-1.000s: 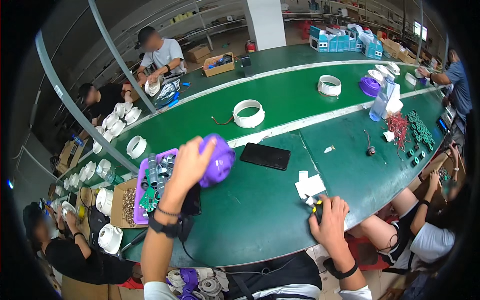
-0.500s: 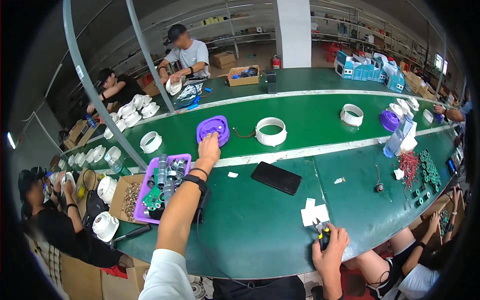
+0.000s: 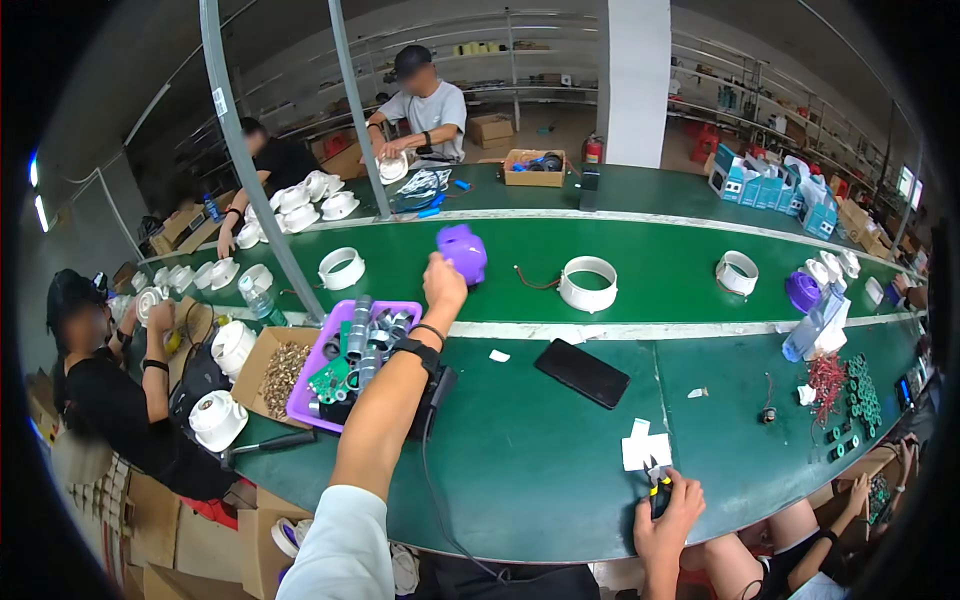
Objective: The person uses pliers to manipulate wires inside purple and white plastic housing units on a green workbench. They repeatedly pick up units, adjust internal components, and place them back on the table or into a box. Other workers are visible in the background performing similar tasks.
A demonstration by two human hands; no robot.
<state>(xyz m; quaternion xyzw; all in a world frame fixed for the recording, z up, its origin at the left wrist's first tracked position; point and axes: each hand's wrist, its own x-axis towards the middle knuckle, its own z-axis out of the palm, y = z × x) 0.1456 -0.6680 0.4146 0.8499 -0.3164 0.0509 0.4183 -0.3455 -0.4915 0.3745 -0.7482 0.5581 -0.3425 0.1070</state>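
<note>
My left hand (image 3: pixel 444 287) reaches far out over the green belt, its fingers closed on the edge of a purple plastic housing (image 3: pixel 462 254). The housing is tilted up off the belt. My right hand (image 3: pixel 671 520), near the front edge of the table, grips diagonal cutters (image 3: pixel 656 481) with yellow and black handles. The cutters' jaws lie over a piece of white paper (image 3: pixel 646 452). To the right of the purple housing stands a white plastic ring (image 3: pixel 588 284) with a red wire. A black phone (image 3: pixel 583 373) lies flat between my hands.
Beneath my left forearm sits a purple basket (image 3: pixel 300 393) of metal cylinders and green circuit boards, beside a cardboard box (image 3: pixel 262 349) of small brass-coloured parts. A hammer (image 3: pixel 268 445) lies at the left edge. Red wires (image 3: pixel 826 385) and green rings (image 3: pixel 861 390) are on the right. Co-workers sit around.
My left hand has taken hold of the purple housing and tipped it up from lying flat. My right hand still holds the cutters. The whole view has shifted slightly.
</note>
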